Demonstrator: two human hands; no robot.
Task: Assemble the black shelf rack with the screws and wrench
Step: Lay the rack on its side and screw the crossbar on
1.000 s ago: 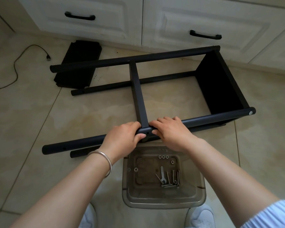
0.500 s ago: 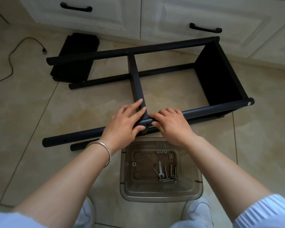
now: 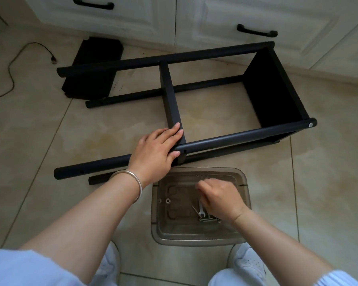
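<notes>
The black shelf rack [image 3: 236,139] lies on its side on the tiled floor, with one end panel fitted at the right and a middle panel [image 3: 170,96] between its poles. My left hand [image 3: 155,149] rests on the joint of the middle panel and the near pole, fingers laid flat along the panel. My right hand [image 3: 219,197] is inside the clear plastic tray [image 3: 194,240], fingers curled downward and blurred. What they hold is hidden. A small wrench [image 3: 201,211] and several screws [image 3: 209,218] lie in the tray beside that hand.
A loose black panel [image 3: 95,67] lies on the floor at the back left, behind the rack. A dark cable [image 3: 10,69] runs across the floor at far left. White cabinet doors with black handles [image 3: 256,30] stand close behind. My white shoes [image 3: 248,263] flank the tray.
My right hand has left the near pole and dropped into the tray. My left hand has stayed at the joint, its fingers stretched further along the middle panel.
</notes>
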